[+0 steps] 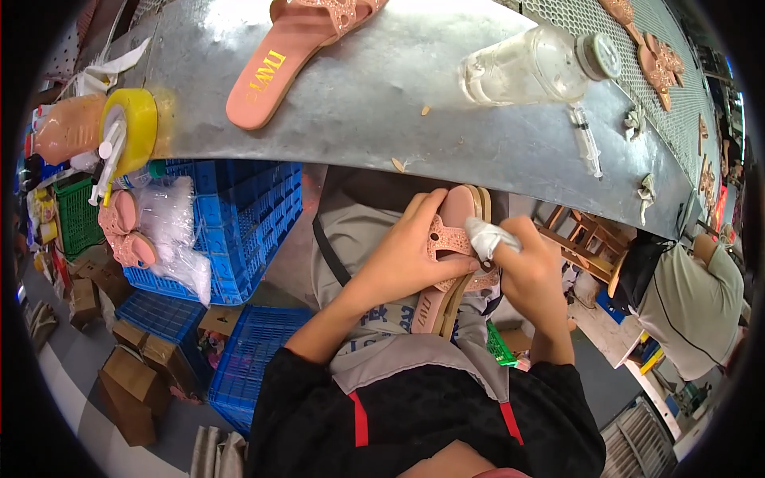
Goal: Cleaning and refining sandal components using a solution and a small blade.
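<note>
Over the lap, just below the near edge of the bench [358,111], I find a pink sandal [451,241] with a perforated, glittering strap, its printed insole turned partly up toward my camera. A tan sole edge shows along its right side; I cannot tell from here whether a second sandal lies behind it. The left hand [410,259] is closed on the sandal, fingers over the far side and thumb across the strap. The right hand [527,267] is closed around a crumpled white cloth [490,238], held at the strap; whether the cloth presses on it I cannot confirm. On the bench I record another sandal [275,76] of the same pink, a clear capped bottle [522,68] lying on its side and, just beside it, a syringe [586,142]. At the bench's left end I note a yellow round object [137,127] next to a container of orange-pink contents [70,127]. Below, a blue crate [267,219] bears clear plastic wrapping [167,231] and two more pink sandals [121,227]. Well off to the right, I observe a co-worker [685,311] in light clothing.
</note>
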Action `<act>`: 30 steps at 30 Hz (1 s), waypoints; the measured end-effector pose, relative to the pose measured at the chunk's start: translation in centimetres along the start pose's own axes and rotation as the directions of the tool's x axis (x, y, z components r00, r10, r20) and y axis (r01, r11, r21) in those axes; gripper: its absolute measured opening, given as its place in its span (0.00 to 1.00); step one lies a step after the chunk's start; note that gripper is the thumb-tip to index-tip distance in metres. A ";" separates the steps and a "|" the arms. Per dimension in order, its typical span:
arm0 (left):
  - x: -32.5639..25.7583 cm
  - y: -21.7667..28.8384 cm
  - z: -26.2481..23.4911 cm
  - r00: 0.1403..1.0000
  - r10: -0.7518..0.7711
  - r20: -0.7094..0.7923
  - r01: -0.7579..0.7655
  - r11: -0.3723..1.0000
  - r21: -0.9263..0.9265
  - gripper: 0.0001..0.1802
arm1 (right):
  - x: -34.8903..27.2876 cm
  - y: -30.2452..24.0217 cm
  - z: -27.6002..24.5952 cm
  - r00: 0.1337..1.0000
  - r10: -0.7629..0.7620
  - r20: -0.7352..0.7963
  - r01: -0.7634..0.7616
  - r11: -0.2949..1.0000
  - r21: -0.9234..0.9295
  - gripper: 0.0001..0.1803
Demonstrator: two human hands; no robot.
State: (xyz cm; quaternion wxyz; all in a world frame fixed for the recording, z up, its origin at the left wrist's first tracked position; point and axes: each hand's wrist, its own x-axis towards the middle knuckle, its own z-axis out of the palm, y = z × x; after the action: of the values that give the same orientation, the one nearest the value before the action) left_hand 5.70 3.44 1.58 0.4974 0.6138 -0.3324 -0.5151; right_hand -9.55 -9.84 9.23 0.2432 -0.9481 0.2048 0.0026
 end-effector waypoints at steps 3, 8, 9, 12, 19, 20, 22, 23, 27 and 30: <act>0.0 0.1 -0.1 1.000 -0.023 0.018 0.023 0.999 -0.039 0.54 | -1.0 -0.7 -0.3 0.999 -0.020 -0.046 0.020 1.000 -0.007 0.18; 0.2 -0.3 0.2 1.000 -0.007 0.004 0.007 0.998 -0.069 0.54 | -1.8 -0.9 -0.1 0.998 0.016 -0.059 -0.020 0.997 -0.078 0.21; 0.1 -0.3 0.1 1.000 0.019 0.010 -0.019 1.000 -0.014 0.52 | -1.6 -0.7 0.2 0.998 0.015 -0.056 -0.019 0.997 -0.074 0.21; 0.1 -1.6 -0.2 1.000 0.027 0.011 -0.026 0.998 -0.055 0.47 | -1.0 -0.1 0.7 0.992 0.067 -0.103 -0.078 0.991 -0.104 0.22; 1.5 -1.7 -0.7 0.975 -0.127 0.181 0.210 0.789 -0.577 0.33 | -3.0 -1.4 0.5 0.997 -0.038 -0.062 0.031 0.994 -0.104 0.21; 1.4 -1.6 -0.7 0.974 -0.128 0.184 0.213 0.788 -0.578 0.33 | -3.0 -1.6 0.7 0.998 -0.034 -0.061 0.028 0.994 -0.104 0.21; 1.6 -1.5 -0.8 0.970 -0.131 0.202 0.225 0.798 -0.560 0.35 | -2.6 -1.7 0.9 0.995 0.016 -0.103 -0.029 0.991 -0.130 0.20; 1.7 -1.4 -0.7 0.970 -0.130 0.205 0.225 0.798 -0.559 0.35 | -2.1 -1.5 1.1 0.994 0.018 -0.104 -0.031 0.991 -0.131 0.20; 1.7 -1.9 -0.8 0.965 -0.151 0.216 0.253 0.764 -0.594 0.35 | 1.4 -0.7 1.8 0.984 0.107 -0.143 -0.120 0.989 -0.088 0.15; 1.5 -1.4 -0.6 0.972 -0.140 0.188 0.226 0.775 -0.591 0.35 | 2.7 -0.1 1.6 0.981 0.117 -0.152 -0.127 0.990 -0.060 0.15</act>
State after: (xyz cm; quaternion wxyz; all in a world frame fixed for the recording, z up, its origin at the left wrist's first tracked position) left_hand 6.47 2.58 -0.28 0.5921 0.4151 -0.1203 -0.6802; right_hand -6.90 -10.07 7.54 0.1937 -0.9392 0.2799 -0.0458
